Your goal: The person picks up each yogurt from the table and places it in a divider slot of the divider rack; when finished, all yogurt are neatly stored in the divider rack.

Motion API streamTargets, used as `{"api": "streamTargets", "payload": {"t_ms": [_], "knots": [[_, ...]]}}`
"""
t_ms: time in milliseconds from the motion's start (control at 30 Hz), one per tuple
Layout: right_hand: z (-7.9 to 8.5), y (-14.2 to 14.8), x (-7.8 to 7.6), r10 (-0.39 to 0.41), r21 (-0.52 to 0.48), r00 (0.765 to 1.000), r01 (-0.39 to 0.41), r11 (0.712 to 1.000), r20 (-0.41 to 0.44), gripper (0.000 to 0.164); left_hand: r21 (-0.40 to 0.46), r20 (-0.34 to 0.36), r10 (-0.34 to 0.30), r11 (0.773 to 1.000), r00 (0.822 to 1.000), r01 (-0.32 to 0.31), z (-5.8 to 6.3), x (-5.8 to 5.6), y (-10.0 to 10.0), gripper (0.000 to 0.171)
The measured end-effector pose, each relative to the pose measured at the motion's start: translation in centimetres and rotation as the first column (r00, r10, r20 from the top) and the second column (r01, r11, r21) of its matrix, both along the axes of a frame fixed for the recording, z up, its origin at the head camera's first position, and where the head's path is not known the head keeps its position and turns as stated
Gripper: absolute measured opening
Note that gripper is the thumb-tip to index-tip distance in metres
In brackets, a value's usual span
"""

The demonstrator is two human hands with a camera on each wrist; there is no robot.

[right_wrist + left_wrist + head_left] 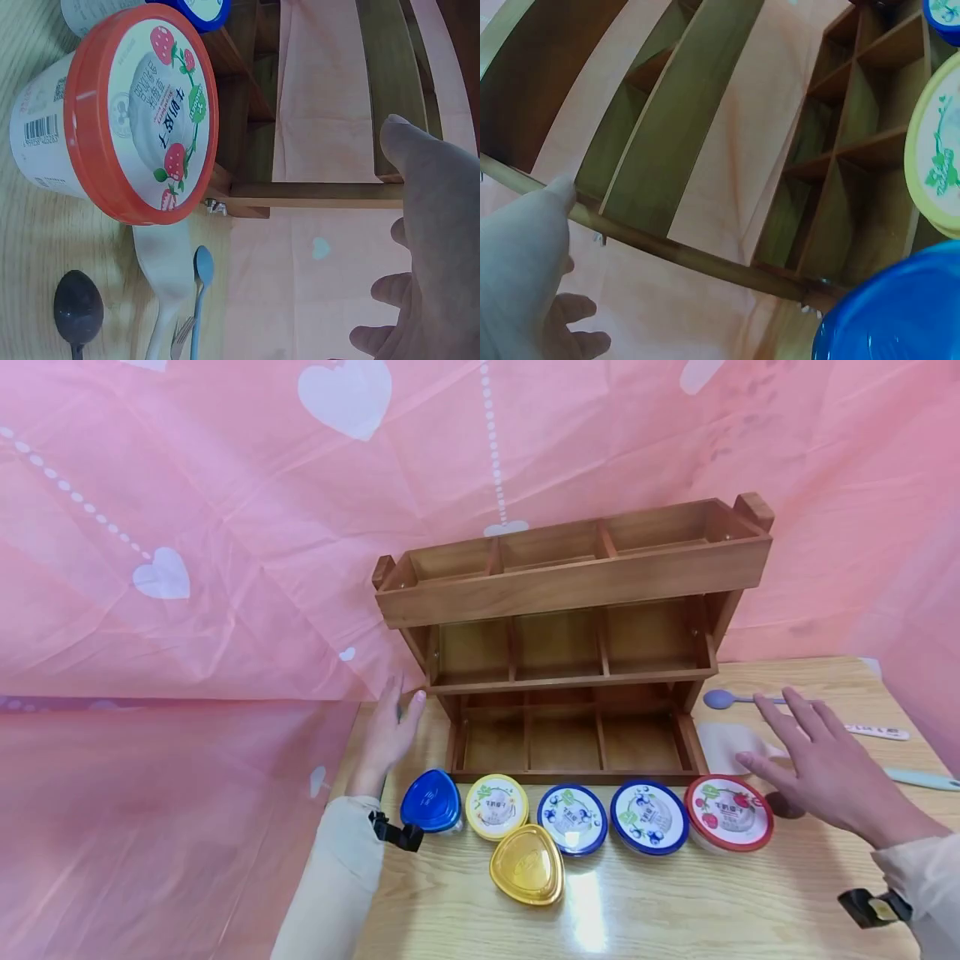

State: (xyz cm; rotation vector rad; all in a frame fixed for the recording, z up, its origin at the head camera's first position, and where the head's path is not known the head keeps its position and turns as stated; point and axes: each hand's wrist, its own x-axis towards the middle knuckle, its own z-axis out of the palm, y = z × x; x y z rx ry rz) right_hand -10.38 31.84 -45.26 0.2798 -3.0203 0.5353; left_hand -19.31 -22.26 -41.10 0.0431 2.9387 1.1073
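A wooden three-tier rack (570, 597) with divided compartments stands at the back of the table. My left hand (390, 731) is beside its left side, fingers extended and holding nothing. In the left wrist view the thumb (551, 199) overlaps the side rail; contact cannot be told. My right hand (828, 764) hovers with fingers spread over the utensils to the right of the rack, also holding nothing. Nearest it is a red-lidded tub (729, 814). A blue triangular-lidded container (431, 802) sits near my left wrist.
Along the rack's front stand a yellow-lidded tub (497, 807) and two blue-lidded tubs (572, 820). A gold triangular-lidded container (528, 865) lies closer. On the right are a blue spoon (203, 264), a white spatula (166, 259), a fork (181, 339) and a dark spoon (78, 306).
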Motion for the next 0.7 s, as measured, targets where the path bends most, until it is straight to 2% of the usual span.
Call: {"api": "streamTargets", "payload": {"t_ms": [100, 200, 333, 467, 567, 700], "knots": [[-0.1, -0.1, 0.3, -0.009, -0.019, 1.000, 0.009, 1.000, -0.004, 0.094, 0.085, -0.020, 0.050, 0.995, 0.999, -0.049, 0.0, -0.4, 0.3, 0.077], [-0.4, -0.2, 0.7, -0.003, -0.034, 1.000, 0.003, 0.999, -0.008, 0.097, 0.188, -0.037, 0.099, 0.978, 0.994, -0.091, 0.0, -0.9, 0.5, 0.075], [-0.7, -0.4, 1.2, 0.007, -0.063, 0.999, -0.009, 0.998, -0.032, 0.098, 0.347, -0.068, 0.127, 0.933, 0.990, -0.096, -0.3, -1.5, 0.8, 0.074], [-1.0, -0.5, 1.7, 0.022, -0.094, 0.996, -0.029, 0.995, -0.081, 0.099, 0.449, -0.085, 0.155, 0.888, 0.984, -0.101, -0.4, -2.2, 1.1, 0.070], [-1.2, -0.7, 2.2, 0.035, -0.111, 0.993, -0.048, 0.993, -0.113, 0.099, 0.512, -0.061, 0.178, 0.850, 0.982, -0.122, -0.3, -2.6, 1.4, 0.067], [-1.8, -1.0, 3.0, 0.036, -0.119, 0.991, -0.052, 0.992, -0.128, 0.099, 0.600, -0.026, 0.176, 0.790, 0.984, -0.126, -0.4, -3.3, 1.9, 0.066]]}}
